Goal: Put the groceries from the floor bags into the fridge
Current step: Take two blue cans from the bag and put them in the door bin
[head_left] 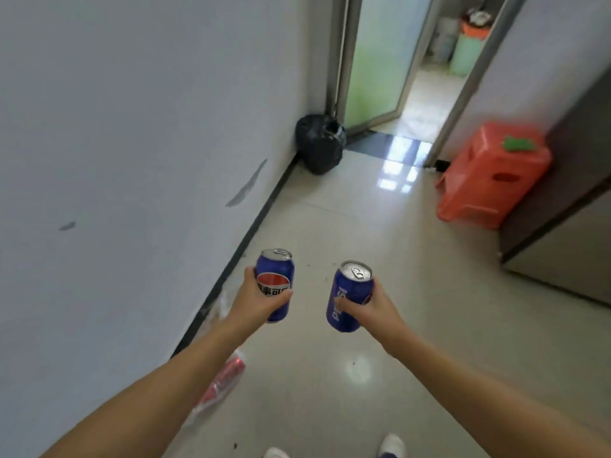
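Note:
My left hand [256, 300] grips a blue Pepsi can [276, 269] upright, its logo facing me. My right hand [373, 309] grips a second blue Pepsi can [347, 292], tilted slightly left, its silver top and pull tab showing. Both cans are held out in front of me above the tiled floor, about a hand's width apart. Below my left forearm a clear plastic bag [221, 381] with red items inside lies on the floor against the wall. At the right edge stands a grey appliance [568, 239] that may be the fridge.
A white wall [132, 160] runs along the left. A black rubbish bag [319, 143] sits in the far corner beside an open glass door [373, 61]. An orange plastic stool [492, 176] stands at the right. My white shoes [391, 446] show at the bottom.

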The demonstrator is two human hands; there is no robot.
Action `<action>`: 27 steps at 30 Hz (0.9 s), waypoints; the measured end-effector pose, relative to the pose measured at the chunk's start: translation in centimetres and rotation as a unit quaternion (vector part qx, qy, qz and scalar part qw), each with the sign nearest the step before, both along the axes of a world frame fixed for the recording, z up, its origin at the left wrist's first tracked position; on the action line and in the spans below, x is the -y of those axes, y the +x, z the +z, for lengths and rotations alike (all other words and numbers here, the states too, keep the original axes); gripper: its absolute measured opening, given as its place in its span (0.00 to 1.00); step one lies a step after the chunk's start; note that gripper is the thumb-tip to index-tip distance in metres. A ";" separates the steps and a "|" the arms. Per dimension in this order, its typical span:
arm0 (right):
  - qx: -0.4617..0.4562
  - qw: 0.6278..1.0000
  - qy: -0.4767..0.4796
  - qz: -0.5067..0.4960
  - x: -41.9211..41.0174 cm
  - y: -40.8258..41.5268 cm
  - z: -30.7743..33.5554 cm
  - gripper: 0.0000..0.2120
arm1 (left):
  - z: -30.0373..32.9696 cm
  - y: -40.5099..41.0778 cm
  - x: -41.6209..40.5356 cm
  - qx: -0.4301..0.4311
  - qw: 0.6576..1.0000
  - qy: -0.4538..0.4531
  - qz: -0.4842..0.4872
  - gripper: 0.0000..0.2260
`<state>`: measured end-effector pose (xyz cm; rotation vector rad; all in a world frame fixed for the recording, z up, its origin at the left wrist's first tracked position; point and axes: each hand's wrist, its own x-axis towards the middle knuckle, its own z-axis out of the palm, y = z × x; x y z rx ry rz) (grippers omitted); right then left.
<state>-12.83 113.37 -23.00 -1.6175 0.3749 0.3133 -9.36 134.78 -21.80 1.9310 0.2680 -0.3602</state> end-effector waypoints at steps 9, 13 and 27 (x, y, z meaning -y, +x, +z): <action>0.074 0.973 -0.036 -0.215 27.1 -10.9 8.0 0.24 | 6.0 -2.5 31.3 0.045 0.966 -0.039 -0.253 0.25; 0.089 0.954 -0.074 -0.278 40.4 -18.2 10.7 0.26 | 8.3 -6.7 46.6 0.038 0.953 -0.097 -0.284 0.25; 0.282 0.878 -0.111 -0.372 66.0 -16.3 29.0 0.23 | 25.4 -4.7 75.1 0.231 0.879 -0.174 -0.380 0.30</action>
